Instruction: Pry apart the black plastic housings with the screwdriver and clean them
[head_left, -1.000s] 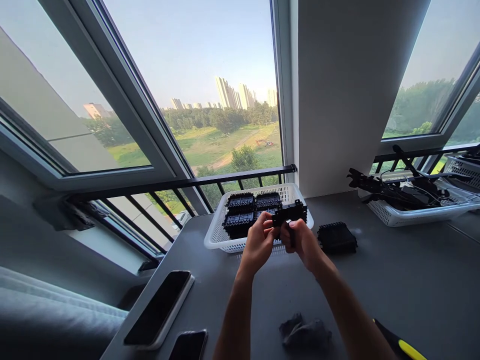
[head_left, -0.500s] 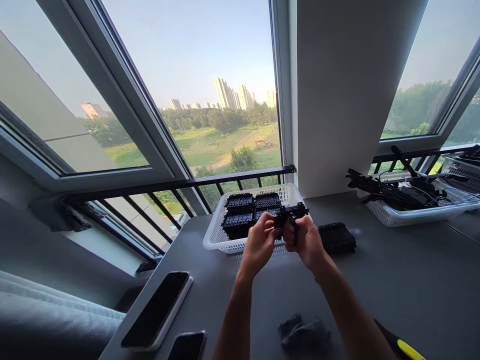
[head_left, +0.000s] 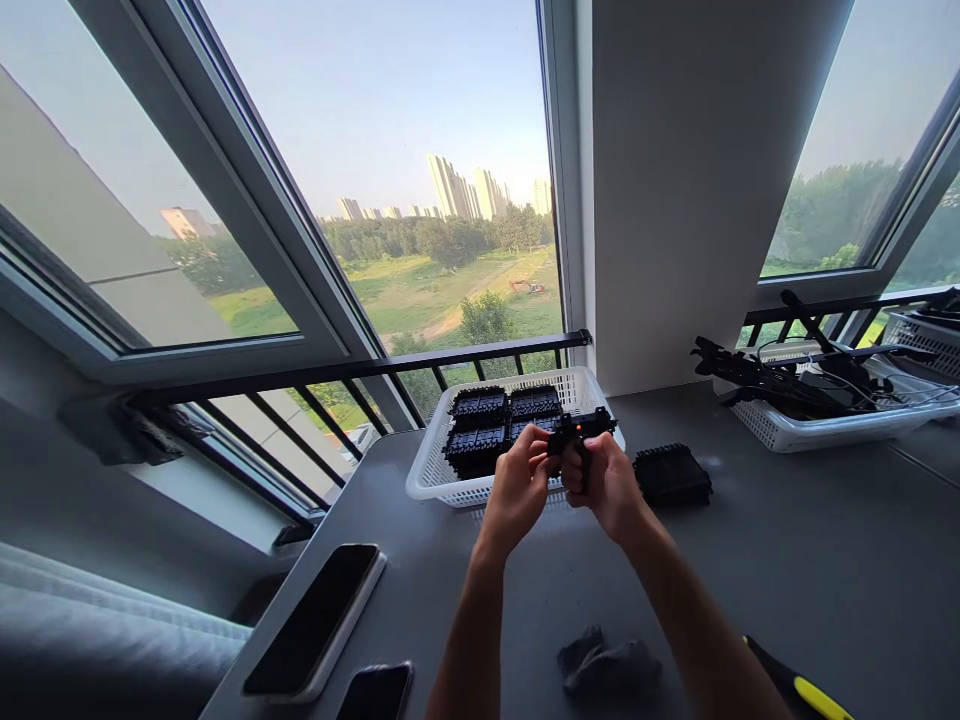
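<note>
Between my two hands is a small black plastic part (head_left: 592, 422), held up in front of the white basket. My left hand (head_left: 519, 482) pinches its left end with thumb and fingertips. Around a downward-pointing piece of it, my right hand (head_left: 611, 485) is closed, with the thumb on top. A small orange spot shows on the part near the right thumb. Behind the hands, the white perforated basket (head_left: 426, 482) holds several stacks of black ribbed parts (head_left: 476, 440). Another stack of black ribbed parts (head_left: 673, 474) lies on the table just right of my right hand.
A second white basket (head_left: 795, 435) with long black parts and cables stands at the right. On the grey table (head_left: 810, 540) are a large phone (head_left: 315, 620), a smaller phone (head_left: 375, 692), a crumpled dark cloth (head_left: 609, 668) and a black-and-yellow handle (head_left: 814, 695). A railing (head_left: 247, 378) runs along the window.
An orange spot now shows on the black part. My right hand has shifted very slightly left and down; my left hand keeps its place.
</note>
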